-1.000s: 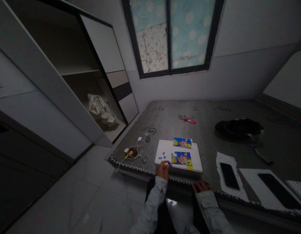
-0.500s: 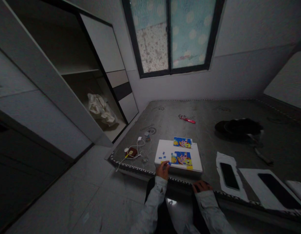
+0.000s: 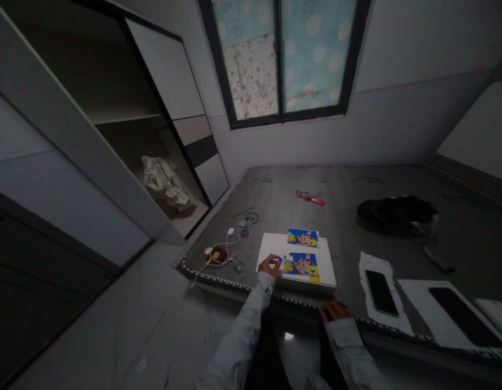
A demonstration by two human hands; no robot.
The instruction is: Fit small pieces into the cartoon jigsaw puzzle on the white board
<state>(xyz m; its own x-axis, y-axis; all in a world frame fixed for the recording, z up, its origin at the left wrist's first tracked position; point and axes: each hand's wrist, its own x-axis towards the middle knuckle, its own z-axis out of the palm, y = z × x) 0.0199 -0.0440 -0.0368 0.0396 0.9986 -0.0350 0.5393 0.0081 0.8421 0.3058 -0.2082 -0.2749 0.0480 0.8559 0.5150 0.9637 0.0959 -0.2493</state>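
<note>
My left hand [image 3: 269, 265] is over the left part of a white box [image 3: 271, 239], thumb and fingers pinched on a small blue jigsaw piece [image 3: 280, 259]. Just right of those fingertips lies a partly assembled cartoon jigsaw puzzle [image 3: 303, 264], blue, yellow and pink. Behind it on the box is a matching picture card [image 3: 303, 237]. Loose pieces on the left of the box are hidden by the hand. My right hand [image 3: 335, 311] rests at the mattress edge, fingers laid over it and holding nothing.
The box sits on a grey mattress [image 3: 275, 200]. To the left are a white cable [image 3: 230, 244], a brown object [image 3: 217, 255] and a small jar [image 3: 244, 228]. Rightward lie a black cap [image 3: 397, 212] and two phones [image 3: 381, 292] on white sheets. A red item [image 3: 311, 199] lies farther back.
My left hand has moved up and slightly left from the box's front edge, over the spot where loose blue pieces lay. The right hand has stayed in place.
</note>
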